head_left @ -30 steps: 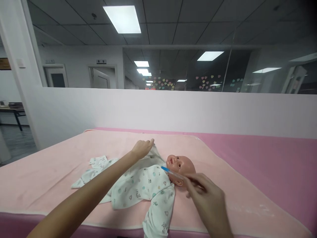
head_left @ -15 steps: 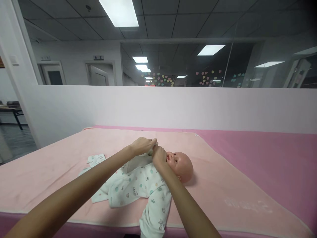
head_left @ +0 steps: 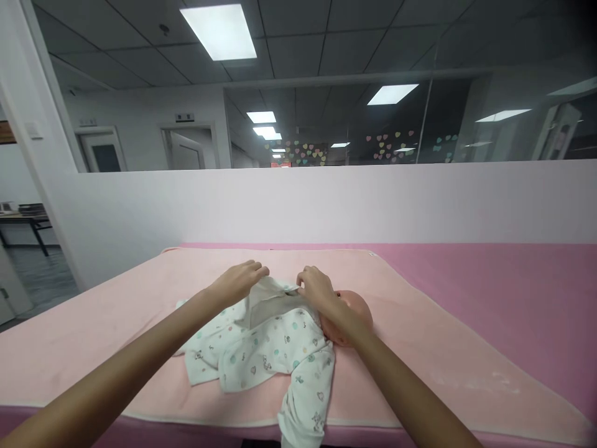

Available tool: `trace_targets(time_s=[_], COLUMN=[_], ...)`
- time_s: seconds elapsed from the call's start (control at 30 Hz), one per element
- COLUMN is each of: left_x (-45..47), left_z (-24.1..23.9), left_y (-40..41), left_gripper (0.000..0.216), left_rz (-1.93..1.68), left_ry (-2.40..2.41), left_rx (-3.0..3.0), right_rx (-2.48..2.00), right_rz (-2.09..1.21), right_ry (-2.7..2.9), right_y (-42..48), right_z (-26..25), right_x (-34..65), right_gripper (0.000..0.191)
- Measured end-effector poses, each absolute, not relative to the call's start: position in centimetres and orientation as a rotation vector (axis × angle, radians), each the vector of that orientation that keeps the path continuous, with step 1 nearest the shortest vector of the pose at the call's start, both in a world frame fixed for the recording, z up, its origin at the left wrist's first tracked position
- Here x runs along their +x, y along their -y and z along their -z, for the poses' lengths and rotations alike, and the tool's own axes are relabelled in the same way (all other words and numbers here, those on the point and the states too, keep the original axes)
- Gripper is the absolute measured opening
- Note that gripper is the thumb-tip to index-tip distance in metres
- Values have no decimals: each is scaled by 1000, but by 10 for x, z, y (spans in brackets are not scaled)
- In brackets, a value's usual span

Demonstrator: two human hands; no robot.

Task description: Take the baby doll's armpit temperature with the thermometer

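Observation:
A baby doll [head_left: 355, 306] lies on its back with its head to the right, its face mostly hidden by my right hand and forearm. White baby clothes [head_left: 275, 345] printed with small animals and dots lie on its body, one sleeve reaching toward the near edge. My left hand [head_left: 239, 283] is closed on the raised far edge of the garment's front. Closer to the doll's chin, my right hand [head_left: 316, 287] pinches the same cloth near the collar. Between the hands the fabric is lifted, and its plain inner side shows.
A peach blanket [head_left: 196, 398] covers much of the pink padded surface [head_left: 513, 298]. Behind it stands a low white wall [head_left: 326, 202] with glass above. Off to the left, a desk [head_left: 28, 218] stands beyond the partition.
My hands were together above the doll's chest; now they are apart, the left moved left and the right moved right, with garment cloth stretched between them. The view has shifted slightly.

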State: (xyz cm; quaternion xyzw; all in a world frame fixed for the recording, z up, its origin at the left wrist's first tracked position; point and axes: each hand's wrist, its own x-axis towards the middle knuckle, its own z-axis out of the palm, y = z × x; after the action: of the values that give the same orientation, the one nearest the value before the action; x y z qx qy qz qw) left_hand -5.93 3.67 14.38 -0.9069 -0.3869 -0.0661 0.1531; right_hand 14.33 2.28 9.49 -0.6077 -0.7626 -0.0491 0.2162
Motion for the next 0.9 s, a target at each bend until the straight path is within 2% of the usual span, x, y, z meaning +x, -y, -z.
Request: trace_targets(time_s=[0.07,0.2,0.33,0.53,0.63,0.9], left_x=[-65,-49,-17,5,-2,-12], left_z=[-143,-143,-125,-60,-37,-28], left_y=[-22,-14,-55,-116,-127,-139], left_gripper=[42,37,30,32,42,58], left_rz=[263,4,219,433,463,495], left_ry=[1245,1381,1412,1624,1755,1958], left_rx=[-2734,-3170,-2936,-2689,-2655,-2621], right_rx=[-1591,-1458,-1461,-1401,-1280,-1048], right_rz=[169,342,297,-349,-669,-1355], right_ry=[2129,2139,2031,1686,1505,1051], right_y=[-14,7,18,2,-11,-33], right_z=[-88,-64,-56,-51,-43,-18], right_x=[146,157,178,225,242,256], right_gripper=[18,20,20,28,33,42])
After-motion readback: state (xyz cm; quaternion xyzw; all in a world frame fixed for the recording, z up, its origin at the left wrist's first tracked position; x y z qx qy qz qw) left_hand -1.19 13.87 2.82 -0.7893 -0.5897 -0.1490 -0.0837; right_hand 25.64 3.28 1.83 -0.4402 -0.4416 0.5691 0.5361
